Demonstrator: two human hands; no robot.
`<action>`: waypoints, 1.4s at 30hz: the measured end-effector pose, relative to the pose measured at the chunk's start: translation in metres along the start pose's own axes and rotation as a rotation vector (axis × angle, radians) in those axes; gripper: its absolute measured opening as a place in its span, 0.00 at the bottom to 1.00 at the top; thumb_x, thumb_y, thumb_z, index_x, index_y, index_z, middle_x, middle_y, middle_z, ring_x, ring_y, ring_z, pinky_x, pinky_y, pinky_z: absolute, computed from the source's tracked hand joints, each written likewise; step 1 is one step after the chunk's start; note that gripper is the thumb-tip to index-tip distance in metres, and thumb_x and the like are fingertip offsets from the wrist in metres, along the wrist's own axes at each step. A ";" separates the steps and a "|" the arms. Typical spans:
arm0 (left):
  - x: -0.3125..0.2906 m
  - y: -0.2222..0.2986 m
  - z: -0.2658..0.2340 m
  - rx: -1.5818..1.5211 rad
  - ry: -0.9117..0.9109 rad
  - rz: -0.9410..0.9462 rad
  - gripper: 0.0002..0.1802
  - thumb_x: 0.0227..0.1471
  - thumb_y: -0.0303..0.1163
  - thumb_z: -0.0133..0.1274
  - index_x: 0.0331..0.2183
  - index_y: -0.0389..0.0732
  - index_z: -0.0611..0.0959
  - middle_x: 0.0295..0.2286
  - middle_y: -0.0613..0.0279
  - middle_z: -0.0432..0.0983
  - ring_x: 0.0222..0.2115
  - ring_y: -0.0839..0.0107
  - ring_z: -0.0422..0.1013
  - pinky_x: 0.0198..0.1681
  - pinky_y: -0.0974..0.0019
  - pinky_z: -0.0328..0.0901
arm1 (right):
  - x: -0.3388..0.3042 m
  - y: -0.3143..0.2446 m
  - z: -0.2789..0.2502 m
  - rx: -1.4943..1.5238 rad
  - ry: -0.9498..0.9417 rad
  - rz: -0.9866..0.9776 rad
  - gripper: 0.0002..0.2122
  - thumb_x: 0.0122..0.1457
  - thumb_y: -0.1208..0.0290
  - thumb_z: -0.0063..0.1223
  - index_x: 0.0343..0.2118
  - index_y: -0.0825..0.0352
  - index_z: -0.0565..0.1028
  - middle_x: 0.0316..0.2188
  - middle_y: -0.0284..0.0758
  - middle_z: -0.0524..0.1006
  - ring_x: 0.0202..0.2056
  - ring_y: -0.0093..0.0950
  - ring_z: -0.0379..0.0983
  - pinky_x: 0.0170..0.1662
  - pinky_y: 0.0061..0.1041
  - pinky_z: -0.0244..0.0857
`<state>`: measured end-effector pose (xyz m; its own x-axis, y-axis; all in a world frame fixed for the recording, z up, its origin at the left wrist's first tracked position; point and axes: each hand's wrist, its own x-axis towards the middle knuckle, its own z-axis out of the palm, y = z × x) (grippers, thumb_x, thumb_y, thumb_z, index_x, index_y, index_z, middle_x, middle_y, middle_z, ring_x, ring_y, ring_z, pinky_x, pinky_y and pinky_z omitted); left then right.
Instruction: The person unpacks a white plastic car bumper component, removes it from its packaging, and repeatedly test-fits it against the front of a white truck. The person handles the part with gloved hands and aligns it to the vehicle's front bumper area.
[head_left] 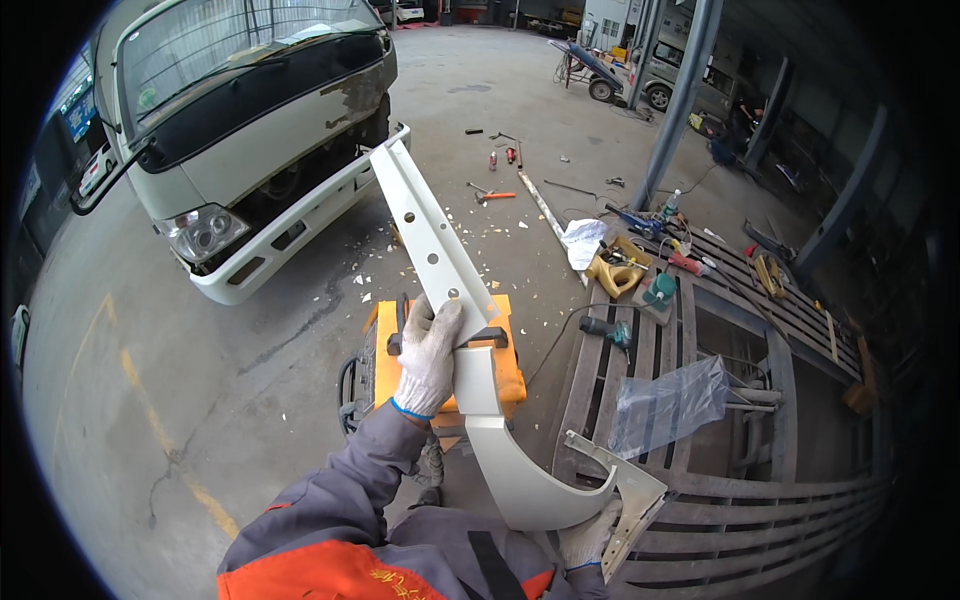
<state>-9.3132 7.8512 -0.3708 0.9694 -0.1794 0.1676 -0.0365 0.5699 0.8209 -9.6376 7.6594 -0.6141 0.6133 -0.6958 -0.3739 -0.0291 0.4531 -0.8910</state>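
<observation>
A long white panel (425, 235)
My left hand (428, 355) pinches it; I can't tell if my right hand (588, 540), nearer, does.

Hands, gloved: two, left hand (428, 358) and right hand (590, 540). White strip (420, 200) in left hand: one, three large round holes. Forward-left of left hand: one truck (225, 165). Beneath it: one yellow machine (511, 372). Right of it: one drill (606, 330). Beyond right hand: one plastic sheet (670, 405).
</observation>
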 end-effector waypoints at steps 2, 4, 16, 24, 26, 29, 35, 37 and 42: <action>-0.001 -0.001 -0.002 -0.062 -0.003 -0.027 0.23 0.65 0.34 0.50 0.55 0.31 0.69 0.43 0.54 0.77 0.41 0.69 0.78 0.42 0.67 0.77 | -0.004 0.008 -0.002 -0.187 -0.098 -0.058 0.35 0.63 0.34 0.40 0.64 0.58 0.62 0.62 0.36 0.65 0.60 0.38 0.64 0.61 0.51 0.59; -0.004 -0.002 -0.002 -0.123 -0.037 -0.101 0.24 0.64 0.34 0.50 0.56 0.31 0.67 0.43 0.54 0.77 0.41 0.70 0.78 0.42 0.67 0.77 | -0.002 0.012 -0.004 -0.458 -0.130 -0.194 0.37 0.63 0.32 0.39 0.65 0.57 0.62 0.64 0.36 0.65 0.62 0.38 0.64 0.62 0.52 0.60; -0.030 0.005 0.004 -0.021 -0.163 -0.258 0.27 0.62 0.33 0.50 0.59 0.34 0.66 0.47 0.54 0.76 0.45 0.67 0.77 0.50 0.60 0.74 | -0.002 -0.025 -0.009 0.428 0.034 0.122 0.31 0.66 0.36 0.40 0.62 0.56 0.68 0.58 0.35 0.73 0.55 0.38 0.73 0.56 0.46 0.71; -0.038 0.008 -0.005 0.178 -0.238 -0.233 0.25 0.62 0.39 0.56 0.53 0.33 0.73 0.44 0.59 0.78 0.43 0.74 0.75 0.49 0.66 0.71 | -0.011 -0.018 -0.032 0.479 0.052 0.193 0.29 0.70 0.39 0.34 0.61 0.58 0.68 0.57 0.32 0.73 0.56 0.31 0.72 0.54 0.37 0.73; -0.040 0.010 -0.003 0.186 -0.230 -0.243 0.23 0.60 0.40 0.57 0.51 0.36 0.75 0.43 0.62 0.78 0.41 0.76 0.75 0.47 0.67 0.71 | -0.013 -0.019 -0.036 0.433 0.063 0.163 0.29 0.70 0.40 0.34 0.61 0.59 0.69 0.56 0.31 0.74 0.55 0.30 0.72 0.54 0.35 0.73; -0.043 0.006 -0.006 0.192 -0.220 -0.268 0.23 0.61 0.40 0.57 0.51 0.36 0.75 0.43 0.63 0.78 0.41 0.77 0.74 0.49 0.68 0.70 | -0.020 -0.028 -0.028 0.401 0.102 0.154 0.29 0.70 0.40 0.34 0.60 0.59 0.69 0.56 0.30 0.75 0.54 0.30 0.73 0.53 0.34 0.73; -0.049 -0.004 -0.014 0.216 -0.191 -0.276 0.25 0.63 0.40 0.55 0.55 0.35 0.73 0.45 0.62 0.78 0.43 0.76 0.74 0.50 0.67 0.70 | -0.031 -0.039 -0.019 0.344 0.195 0.146 0.30 0.69 0.39 0.37 0.58 0.61 0.70 0.54 0.32 0.75 0.52 0.31 0.74 0.50 0.36 0.75; -0.048 -0.005 -0.018 0.217 -0.209 -0.305 0.26 0.63 0.39 0.54 0.56 0.35 0.72 0.46 0.62 0.78 0.44 0.75 0.75 0.50 0.66 0.70 | -0.034 -0.043 -0.017 0.332 0.210 0.170 0.30 0.68 0.38 0.39 0.58 0.62 0.71 0.54 0.32 0.75 0.52 0.31 0.75 0.49 0.37 0.75; -0.050 -0.013 -0.026 0.190 -0.207 -0.306 0.27 0.63 0.41 0.54 0.57 0.34 0.70 0.46 0.60 0.77 0.44 0.74 0.75 0.48 0.66 0.72 | -0.029 -0.036 -0.023 0.361 0.247 0.233 0.27 0.68 0.39 0.40 0.59 0.55 0.70 0.54 0.31 0.76 0.51 0.34 0.75 0.47 0.42 0.76</action>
<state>-9.3545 7.8742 -0.4039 0.8740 -0.4859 -0.0097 0.1829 0.3103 0.9329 -9.6730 7.6506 -0.5774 0.4162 -0.6442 -0.6417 0.1585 0.7463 -0.6465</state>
